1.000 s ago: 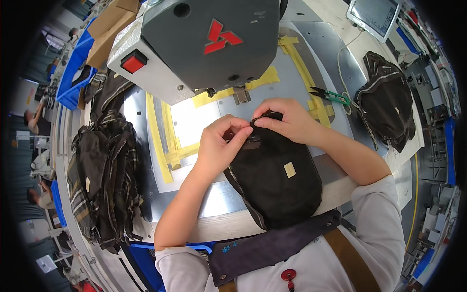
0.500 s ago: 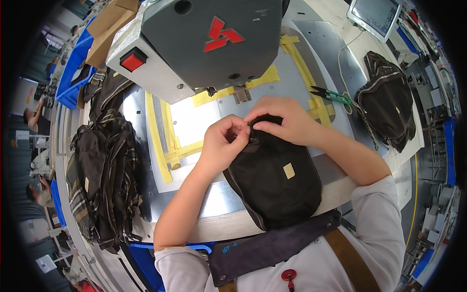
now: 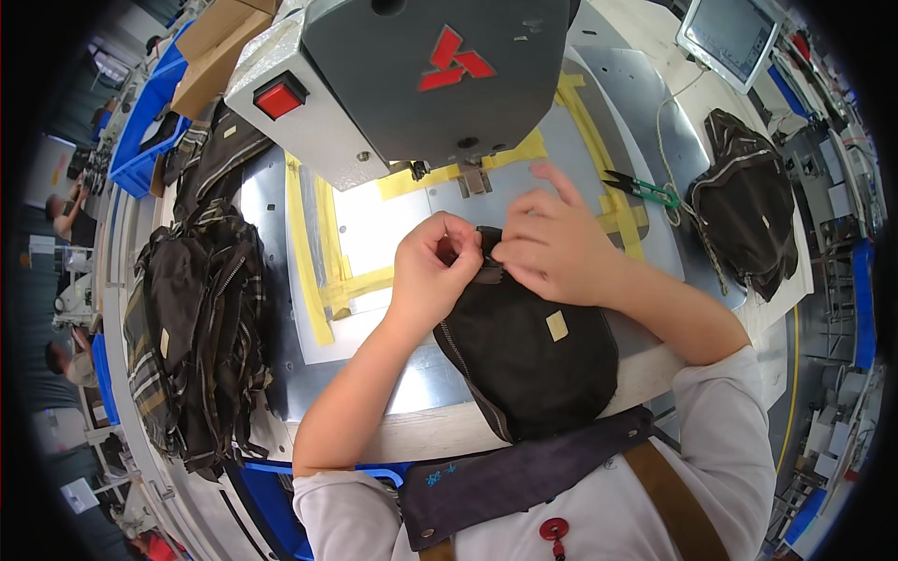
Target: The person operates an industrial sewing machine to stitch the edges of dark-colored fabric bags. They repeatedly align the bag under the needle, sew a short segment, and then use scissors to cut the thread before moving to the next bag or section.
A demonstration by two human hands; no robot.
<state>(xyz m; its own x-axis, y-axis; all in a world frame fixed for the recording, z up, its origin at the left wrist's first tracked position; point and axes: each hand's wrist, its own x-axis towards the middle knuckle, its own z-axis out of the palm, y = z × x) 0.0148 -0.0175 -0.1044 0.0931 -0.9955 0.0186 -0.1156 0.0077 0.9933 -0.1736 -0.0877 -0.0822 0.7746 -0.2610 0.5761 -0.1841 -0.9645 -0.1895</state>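
A black zippered bag piece point(image 3: 528, 374) lies before me, its rounded lower end at the table's front edge. It has a small pale label point(image 3: 557, 325) and a zipper point(image 3: 468, 369) curving down its left side. Thumb and fingertips of my left hand point(image 3: 427, 266) pinch the top edge near the upper end. Close beside it, my right hand point(image 3: 566, 251) grips the same edge between thumb and finger, its other fingers raised. What exactly lies between the fingertips is too small to make out. Above both hands looms a grey sewing machine head point(image 3: 440, 84) with a red button point(image 3: 279, 97).
Several dark, plaid-lined bag pieces point(image 3: 192, 327) are heaped at left; another dark bag point(image 3: 745, 201) lies at right. Green-handled thread snips point(image 3: 645, 190) rest near a cord. Yellow tape point(image 3: 313, 252) borders a plate under the machine. A blue bin point(image 3: 140, 159) and a screen point(image 3: 730, 37) stand farther back.
My right hand has turned and shifted slightly down and right, lifting its fingers away from the edge. The left hand keeps its pinch. My view has shifted a little.
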